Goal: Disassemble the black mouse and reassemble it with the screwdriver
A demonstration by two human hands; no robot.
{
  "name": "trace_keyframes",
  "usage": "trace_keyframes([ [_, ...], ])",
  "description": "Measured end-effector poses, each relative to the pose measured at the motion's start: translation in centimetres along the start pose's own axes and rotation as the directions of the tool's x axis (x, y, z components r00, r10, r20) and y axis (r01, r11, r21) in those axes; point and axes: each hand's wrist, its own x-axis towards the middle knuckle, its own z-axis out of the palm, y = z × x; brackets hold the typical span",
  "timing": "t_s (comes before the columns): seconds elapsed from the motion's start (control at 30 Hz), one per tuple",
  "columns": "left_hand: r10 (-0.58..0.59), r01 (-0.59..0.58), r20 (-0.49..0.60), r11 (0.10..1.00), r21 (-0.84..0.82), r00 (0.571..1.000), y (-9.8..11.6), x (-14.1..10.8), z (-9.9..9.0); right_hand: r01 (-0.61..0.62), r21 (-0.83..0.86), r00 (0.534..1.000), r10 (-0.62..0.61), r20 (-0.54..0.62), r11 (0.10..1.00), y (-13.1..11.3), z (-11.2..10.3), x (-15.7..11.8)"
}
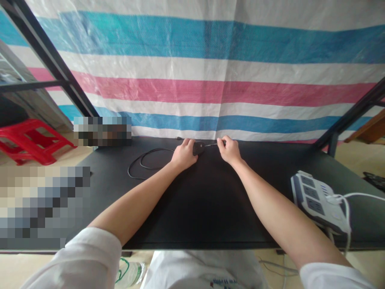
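Observation:
Near the far edge of the black table, my left hand is closed around a black computer mouse. A thin black cable lies in loops on the table to the left of this hand. My right hand grips what looks like a small screwdriver, its thin metal shaft pointing left to the mouse. Fingers hide most of its dark handle. Whether the tip touches the mouse, I cannot tell.
On the right side stands a white and grey power strip with white cords plugged in. A striped plastic sheet hangs behind the table. Black metal frame posts rise at both sides. A red stool is on the floor at left.

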Motion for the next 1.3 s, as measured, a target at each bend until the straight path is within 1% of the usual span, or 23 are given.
trace_keyframes([
  [0.1,0.004,-0.005,-0.012,0.999,-0.045,1.0,0.0,-0.1,0.1,0.037,-0.006,0.999,-0.037,-0.016,0.999,-0.2,0.1,-0.2],
  [0.2,-0.001,-0.008,-0.071,0.993,-0.12,0.997,0.0,0.0,0.3,0.049,-0.003,0.999,-0.049,-0.022,0.999,-0.4,0.2,-0.4],
  [0.3,-0.052,0.028,-0.126,0.982,-0.189,0.991,-0.1,0.2,0.5,0.039,0.017,0.999,-0.039,-0.013,0.999,-0.4,0.2,-0.4],
  [0.37,-0.105,0.073,-0.129,0.97,-0.23,0.986,-0.3,0.5,0.4,0.035,0.038,0.999,-0.035,-0.004,0.999,-0.5,0.1,-0.5],
  [0.5,-0.221,0.186,-0.075,0.929,-0.321,0.972,-0.7,1.2,0.1,0.041,0.084,0.999,-0.039,-0.02,0.996,-0.6,0.1,-0.6],
  [0.63,-0.343,0.301,-0.024,0.855,-0.423,0.939,-0.9,1.4,0.0,0.047,0.16,0.999,-0.043,-0.028,0.986,-0.8,0.2,-0.7],
  [0.83,-0.427,0.381,0.052,0.736,-0.56,0.903,-1.5,1.8,0.5,0.063,0.281,0.998,-0.06,-0.019,0.958,-1.2,0.6,-0.9],
  [0.9,-0.422,0.377,0.076,0.698,-0.608,0.903,-1.9,2.0,0.8,0.063,0.316,0.998,-0.059,-0.019,0.947,-1.4,0.8,-1.0],
  [1.07,-0.348,0.302,0.107,0.574,-0.761,0.931,-2.4,2.3,1.3,0.032,0.373,0.999,-0.032,-0.006,0.927,-1.7,0.9,-1.1],
  [1.17,-0.361,0.281,0.099,0.494,-0.823,0.927,-2.4,2.3,1.3,0.008,0.414,1.0,-0.006,-0.006,0.91,-1.8,1.0,-1.0],
  [1.23,-0.368,0.262,0.077,0.485,-0.834,0.927,-2.4,2.3,1.4,0.006,0.438,1.0,-0.001,-0.011,0.899,-1.8,1.1,-1.0],
  [1.3,-0.37,0.241,0.044,0.507,-0.827,0.928,-2.5,2.4,1.5,0.004,0.451,1.0,0.001,-0.012,0.893,-2.0,1.1,-1.1],
])
